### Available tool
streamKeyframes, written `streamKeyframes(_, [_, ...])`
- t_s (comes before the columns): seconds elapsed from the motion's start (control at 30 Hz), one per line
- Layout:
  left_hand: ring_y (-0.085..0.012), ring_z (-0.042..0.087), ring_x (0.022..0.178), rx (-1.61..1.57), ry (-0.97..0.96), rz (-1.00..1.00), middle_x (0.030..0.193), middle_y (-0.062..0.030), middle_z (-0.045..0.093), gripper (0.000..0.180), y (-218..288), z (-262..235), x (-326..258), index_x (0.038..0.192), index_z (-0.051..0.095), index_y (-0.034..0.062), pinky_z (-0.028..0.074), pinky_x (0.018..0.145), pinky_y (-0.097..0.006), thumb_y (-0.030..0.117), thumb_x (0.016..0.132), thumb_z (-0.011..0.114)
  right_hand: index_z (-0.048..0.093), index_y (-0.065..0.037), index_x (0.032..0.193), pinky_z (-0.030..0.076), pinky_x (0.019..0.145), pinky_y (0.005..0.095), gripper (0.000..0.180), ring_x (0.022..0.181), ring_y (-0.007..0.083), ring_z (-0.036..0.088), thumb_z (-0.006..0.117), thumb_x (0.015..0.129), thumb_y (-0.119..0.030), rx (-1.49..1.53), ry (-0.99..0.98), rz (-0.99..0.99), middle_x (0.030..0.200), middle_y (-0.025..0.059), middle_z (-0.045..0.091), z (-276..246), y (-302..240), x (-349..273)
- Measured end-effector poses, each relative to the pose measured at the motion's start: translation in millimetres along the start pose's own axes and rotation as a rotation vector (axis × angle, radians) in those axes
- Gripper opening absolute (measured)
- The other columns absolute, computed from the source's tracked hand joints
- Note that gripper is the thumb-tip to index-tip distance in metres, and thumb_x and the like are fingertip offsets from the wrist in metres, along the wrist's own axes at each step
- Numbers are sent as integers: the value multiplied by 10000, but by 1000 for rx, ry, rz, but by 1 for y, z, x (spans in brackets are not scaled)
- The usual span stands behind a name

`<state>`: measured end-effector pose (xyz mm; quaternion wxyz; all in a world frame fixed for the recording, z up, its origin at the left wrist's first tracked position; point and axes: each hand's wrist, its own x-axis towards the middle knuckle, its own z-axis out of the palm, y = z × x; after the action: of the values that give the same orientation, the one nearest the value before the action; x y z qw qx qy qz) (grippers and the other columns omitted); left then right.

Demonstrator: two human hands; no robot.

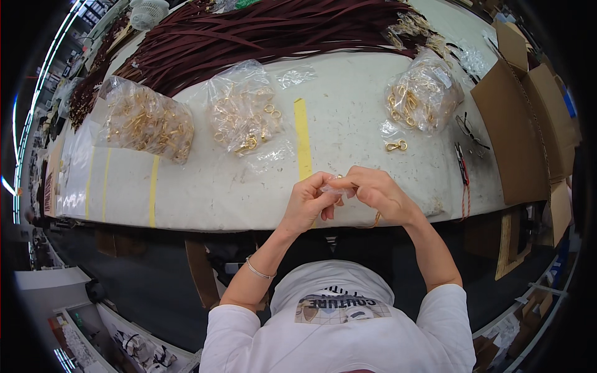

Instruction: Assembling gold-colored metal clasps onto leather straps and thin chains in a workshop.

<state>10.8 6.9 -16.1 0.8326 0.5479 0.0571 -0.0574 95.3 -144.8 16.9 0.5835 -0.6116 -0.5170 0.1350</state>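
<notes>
My left hand (pixel 308 202) is closed on a small clear plastic wrapper (pixel 336 189), just above the table's front edge. My right hand (pixel 377 194) meets it there, fingers bent and pinching at the same wrapper. A bit of gold metal (pixel 377 217) shows below my right palm; whether that hand grips it is hidden. Beyond my right hand a gold snap hook (pixel 396 145) lies on the cloth. Behind it sits a clear bag of gold hooks (pixel 415 99). Two more clear bags hold gold hardware: one in the middle (pixel 244 115), one at left (pixel 146 121).
Dark maroon straps (pixel 267 31) lie in a long heap across the back of the pale table (pixel 249 193). Yellow tape strips (pixel 302 137) mark its cover. At right are red-handled pliers (pixel 461 163), eyeglasses (pixel 471 132) and an open cardboard box (pixel 507 133).
</notes>
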Motion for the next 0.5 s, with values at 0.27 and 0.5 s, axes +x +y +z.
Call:
streamKeyframes(0.27, [-45,488,477,267,-4,147,651,-24,566,112,5,5,-6,904,528,4,387,409,-168,54,807,502,436,-27,1186,331,513,197,353,585,40,417,410,838,-79,407,-111,677,645,-4,506,-5,-24,-7])
streamKeyframes(0.5, [-59,509,482,248,54,80,651,-38,564,91,6,11,-7,869,520,-8,408,414,-176,45,799,495,448,-31,1201,382,580,200,387,605,56,457,429,814,-33,404,-56,633,638,5,509,-3,-7,-10])
